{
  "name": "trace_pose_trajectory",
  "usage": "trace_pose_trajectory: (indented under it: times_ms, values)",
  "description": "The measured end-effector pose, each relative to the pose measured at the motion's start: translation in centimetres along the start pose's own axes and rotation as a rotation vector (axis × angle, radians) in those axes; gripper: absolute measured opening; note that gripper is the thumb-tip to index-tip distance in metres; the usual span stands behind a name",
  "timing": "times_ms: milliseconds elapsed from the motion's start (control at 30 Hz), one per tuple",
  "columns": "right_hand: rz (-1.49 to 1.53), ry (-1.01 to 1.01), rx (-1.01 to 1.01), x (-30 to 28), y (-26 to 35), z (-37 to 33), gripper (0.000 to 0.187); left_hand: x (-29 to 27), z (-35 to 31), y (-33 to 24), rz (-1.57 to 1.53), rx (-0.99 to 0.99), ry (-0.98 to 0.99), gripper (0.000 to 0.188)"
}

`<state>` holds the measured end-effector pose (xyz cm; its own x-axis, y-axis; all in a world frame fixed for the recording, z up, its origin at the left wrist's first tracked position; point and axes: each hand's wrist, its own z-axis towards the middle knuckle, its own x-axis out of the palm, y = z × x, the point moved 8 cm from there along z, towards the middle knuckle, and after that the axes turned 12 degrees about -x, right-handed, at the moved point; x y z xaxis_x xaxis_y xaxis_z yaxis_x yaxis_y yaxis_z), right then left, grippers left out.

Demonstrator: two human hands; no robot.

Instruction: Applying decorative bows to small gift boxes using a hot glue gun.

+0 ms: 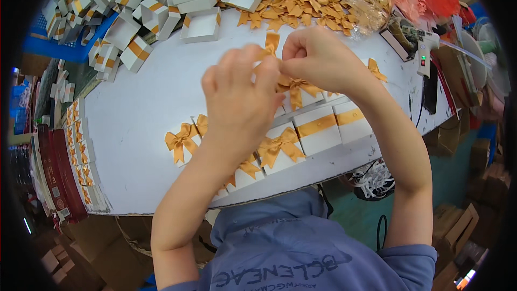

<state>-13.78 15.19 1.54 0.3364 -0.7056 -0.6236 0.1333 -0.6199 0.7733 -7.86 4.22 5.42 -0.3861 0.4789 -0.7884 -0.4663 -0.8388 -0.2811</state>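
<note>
- Gold bow (295, 89) on a white box (312, 98), near the right hand (323, 56); likely light, soft, easily creased, best pinched at its knot.
- Right hand tightly curled, left hand (237, 99) looser, blurred; I can't tell what they grip.
- Beyond, loose bows (307, 2) heap the desk (140, 129).

Blue short-sleeved shirt (280, 248), dark lettering (283, 274) across its front, bare hands (239, 105)
</note>
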Motion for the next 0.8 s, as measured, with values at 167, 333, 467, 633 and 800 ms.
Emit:
trace_pose_trajectory:
  times_ms: [167, 333, 467, 633, 800]
  values:
    - [0.530, -0.222, -0.015, -0.3, -1.1, -4.1, 0.018, 0.3, 0.0, 0.5, -0.408, -0.131, 0.004, 0.027]
    - [0.946, -0.305, -0.070, 1.5, -1.7, -7.2, 0.026, 4.0, -2.0, 1.3, -1.472, -0.783, 0.217, 0.018]
    - [0.837, -0.454, -0.091, 1.2, -2.0, -8.6, 0.018, 3.9, -3.2, -0.7, -1.482, -0.746, 0.225, 0.017]
    - [0.794, -0.474, -0.085, 1.3, -4.1, -9.9, 0.011, 4.7, -5.0, -1.2, -1.258, -0.677, 0.209, 0.008]
    - [0.556, -0.347, -0.038, 2.6, -6.2, -11.2, 0.011, 4.6, -6.9, -2.6, -0.725, -0.448, 0.352, 0.023]
